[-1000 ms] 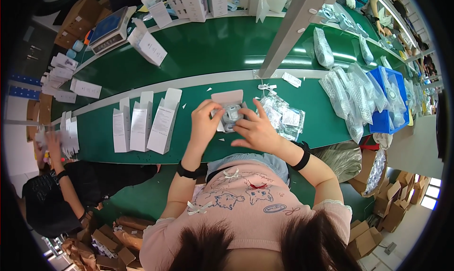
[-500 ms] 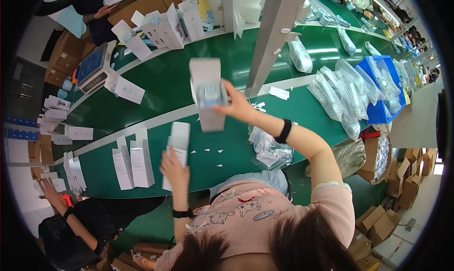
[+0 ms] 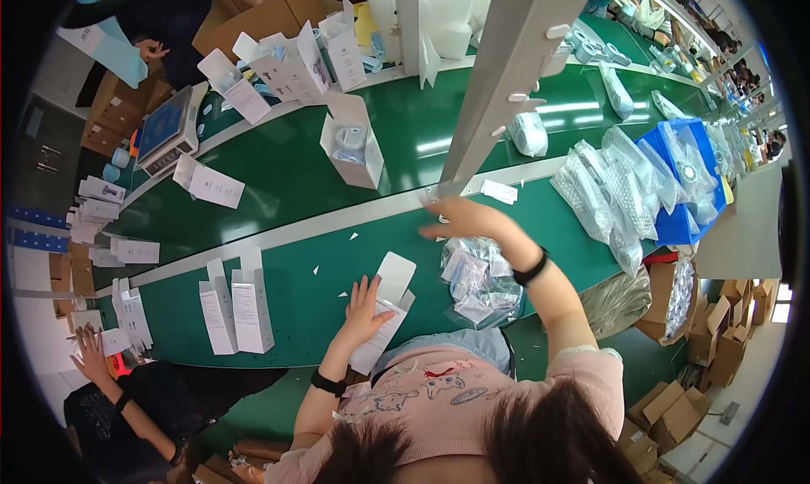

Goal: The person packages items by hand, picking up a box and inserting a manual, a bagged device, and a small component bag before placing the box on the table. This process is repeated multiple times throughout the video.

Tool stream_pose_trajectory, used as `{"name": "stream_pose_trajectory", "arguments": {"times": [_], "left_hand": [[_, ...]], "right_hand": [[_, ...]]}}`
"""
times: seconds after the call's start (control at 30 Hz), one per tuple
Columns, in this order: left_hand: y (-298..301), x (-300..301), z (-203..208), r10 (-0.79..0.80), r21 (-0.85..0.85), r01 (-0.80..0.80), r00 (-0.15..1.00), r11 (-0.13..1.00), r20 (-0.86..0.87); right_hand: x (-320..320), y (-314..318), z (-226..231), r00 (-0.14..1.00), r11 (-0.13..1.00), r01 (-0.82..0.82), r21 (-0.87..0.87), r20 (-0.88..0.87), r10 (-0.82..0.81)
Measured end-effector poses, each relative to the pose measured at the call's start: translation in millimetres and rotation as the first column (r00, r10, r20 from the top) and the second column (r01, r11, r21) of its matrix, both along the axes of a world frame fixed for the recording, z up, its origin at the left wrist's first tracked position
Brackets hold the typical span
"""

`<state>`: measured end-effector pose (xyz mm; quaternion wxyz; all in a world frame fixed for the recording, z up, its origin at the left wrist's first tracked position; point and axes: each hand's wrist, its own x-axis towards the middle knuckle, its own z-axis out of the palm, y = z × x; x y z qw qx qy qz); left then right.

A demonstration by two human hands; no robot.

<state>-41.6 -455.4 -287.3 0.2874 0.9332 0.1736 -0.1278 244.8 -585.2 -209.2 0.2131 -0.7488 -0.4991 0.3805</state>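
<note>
My left hand (image 3: 361, 317) grips an open white carton (image 3: 371, 342) at the table's near edge, with the carton tilted and its flaps up. My right hand (image 3: 462, 219) is empty and slightly blurred, fingers stretched out, above the table beside the metal rail. Below it lies a pile of small clear plastic bags (image 3: 479, 281), some with pale contents. On the green belt beyond, another open white carton (image 3: 363, 174) holds a bagged light-blue item (image 3: 349, 145). Two open white cartons (image 3: 253, 315) stand to the left.
A grey metal post (image 3: 489, 87) rises from the rail. A blue bin (image 3: 717, 201) and bubble-wrapped packs (image 3: 603, 184) sit at the right. Several cartons (image 3: 304, 66) line the belt's far side. A co-worker's hand (image 3: 93, 357) is at the far left; paper scraps dot the table.
My right hand has let go of the carton with the blue item, now on the belt, and moved right and nearer. My left hand has shifted right with its carton, which now tilts.
</note>
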Motion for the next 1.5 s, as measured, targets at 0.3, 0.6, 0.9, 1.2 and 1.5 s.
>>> {"name": "stream_pose_trajectory", "arguments": {"times": [0.3, 0.6, 0.9, 1.2, 1.5], "left_hand": [[8, 44, 80, 0.253, -0.444, -0.164, 0.956, 0.881, 0.149], [-1, 106, 89, 0.16, -0.298, 0.012, 0.821, 0.955, 0.547], [-20, 107, 63, 0.29, -0.384, 0.026, 0.609, 0.923, 0.739], [-42, 84, 43, 0.445, -0.331, -0.297, 0.608, 0.896, 0.658], [-21, 30, 10, 0.41, -0.404, -0.141, 0.553, 0.904, 0.726]], "right_hand": [[206, -91, -118, 0.449, 0.69, 0.688, 0.227, 0.613, -0.65], [233, -96, -146, 0.513, 0.708, 0.64, 0.297, 0.521, -0.682], [19, -103, 34, 0.262, -0.09, 0.96, 0.266, -0.964, -0.048], [-116, 1, 33, 0.752, 0.34, 0.45, 0.825, -0.145, -0.643], [-89, -102, -26, 0.669, 0.607, 0.48, 0.634, 0.183, -0.72]]}}
